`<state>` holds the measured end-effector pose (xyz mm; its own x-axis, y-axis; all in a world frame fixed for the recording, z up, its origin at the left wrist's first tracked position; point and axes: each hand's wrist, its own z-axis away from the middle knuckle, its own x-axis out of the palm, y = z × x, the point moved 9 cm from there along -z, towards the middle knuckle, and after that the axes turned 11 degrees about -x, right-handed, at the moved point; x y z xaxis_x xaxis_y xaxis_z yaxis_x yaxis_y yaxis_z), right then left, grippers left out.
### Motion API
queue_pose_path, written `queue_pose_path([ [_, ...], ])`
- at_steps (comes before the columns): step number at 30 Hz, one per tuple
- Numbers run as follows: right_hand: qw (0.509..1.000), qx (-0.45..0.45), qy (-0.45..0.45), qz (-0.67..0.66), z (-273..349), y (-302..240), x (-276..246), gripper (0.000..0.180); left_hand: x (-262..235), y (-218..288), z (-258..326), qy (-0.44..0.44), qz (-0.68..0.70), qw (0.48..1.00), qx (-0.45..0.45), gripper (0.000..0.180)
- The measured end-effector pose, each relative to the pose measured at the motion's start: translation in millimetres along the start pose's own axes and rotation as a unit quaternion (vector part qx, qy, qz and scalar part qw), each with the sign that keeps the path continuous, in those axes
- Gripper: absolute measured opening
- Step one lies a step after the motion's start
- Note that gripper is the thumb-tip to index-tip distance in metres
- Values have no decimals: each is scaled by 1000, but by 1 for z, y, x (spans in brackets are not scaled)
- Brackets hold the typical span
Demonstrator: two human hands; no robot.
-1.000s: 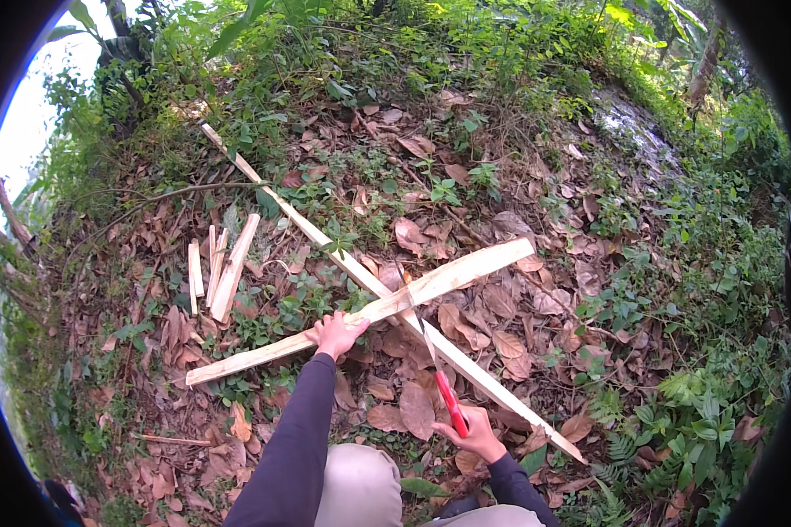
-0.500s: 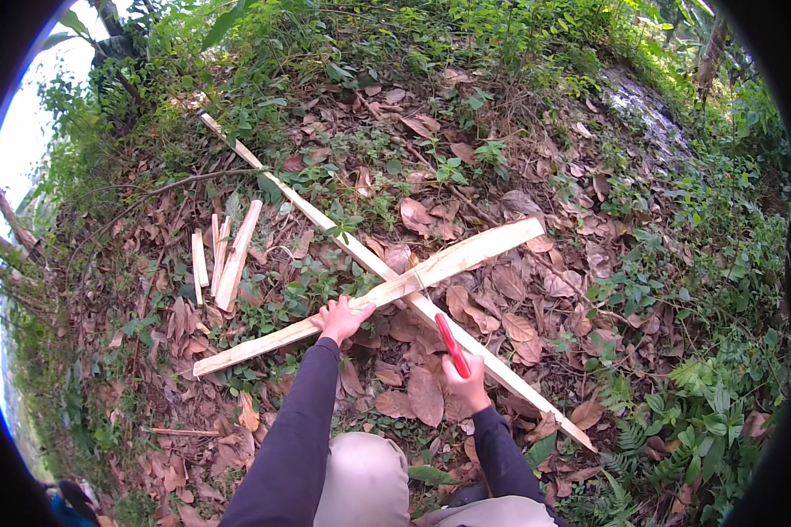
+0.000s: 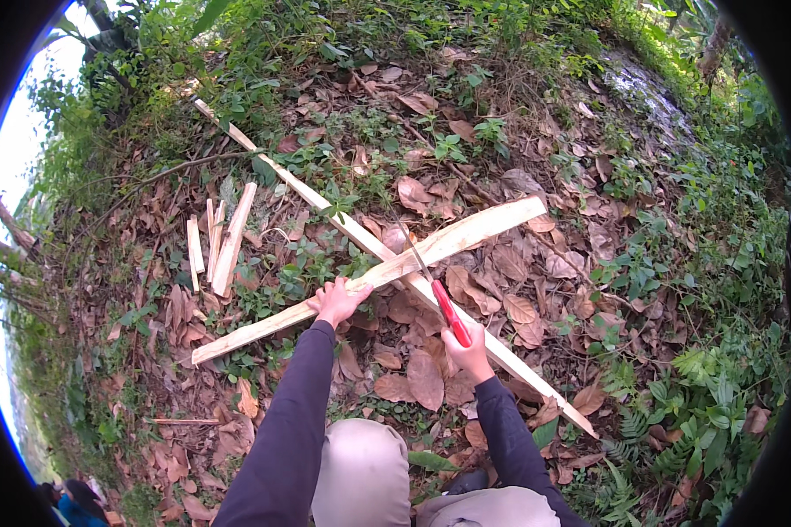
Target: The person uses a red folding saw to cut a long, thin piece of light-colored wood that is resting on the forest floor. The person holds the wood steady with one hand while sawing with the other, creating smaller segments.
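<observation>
A pale wooden plank (image 3: 479, 230) lies slantwise across a longer, narrower wooden strip (image 3: 308, 195) on the leafy ground. My left hand (image 3: 338, 301) grips the plank left of the crossing, fingers over its top. In my right hand (image 3: 470, 353) is a hand saw (image 3: 449, 313) with a red handle. Its thin blade crosses the plank close to where the two pieces meet, its tip past the plank's far edge. The palm side of my right hand is hidden.
Several short split wood pieces (image 3: 235, 241) lie at the left. Dry brown leaves (image 3: 425, 378) and low green plants surround the wood. A thin branch (image 3: 180, 167) arches behind the pieces. My knee (image 3: 360, 470) is close below the plank. Part of another person (image 3: 79, 505) shows at the lower left.
My right hand has pushed the saw forward, away from me, so its blade now reaches beyond the plank's far edge. My left hand stays on the plank.
</observation>
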<state>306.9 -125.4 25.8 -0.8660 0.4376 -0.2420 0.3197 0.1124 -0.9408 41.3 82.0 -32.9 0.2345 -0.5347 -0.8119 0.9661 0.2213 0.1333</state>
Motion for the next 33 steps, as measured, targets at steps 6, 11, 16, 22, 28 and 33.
queue_pose_path([
  [6, 998, -23, -45, 45, 113, -49, -51, 15, 9, -1, 3, 12, -22, 1000, -12, 100],
  [11, 995, -2, 102, 11, -1, -34, -14, 22, 1, -2, -3, 19, -13, 1000, -2, 101],
  [16, 997, 44, 30, 48, 85, -29, -35, 11, -1, -1, -4, 12, 4, 1000, 1, 105],
  [22, 996, 35, 77, 20, 47, -18, -25, 15, 2, 3, -4, 21, -7, 1000, 3, 100],
  [28, 997, 3, -5, 77, 91, -48, -42, 16, -2, -1, 1, -4, 21, 1000, -9, 101],
  [33, 998, 3, 12, 67, 40, -25, -27, 10, 1, 4, 1, 10, 11, 1000, -1, 102],
])
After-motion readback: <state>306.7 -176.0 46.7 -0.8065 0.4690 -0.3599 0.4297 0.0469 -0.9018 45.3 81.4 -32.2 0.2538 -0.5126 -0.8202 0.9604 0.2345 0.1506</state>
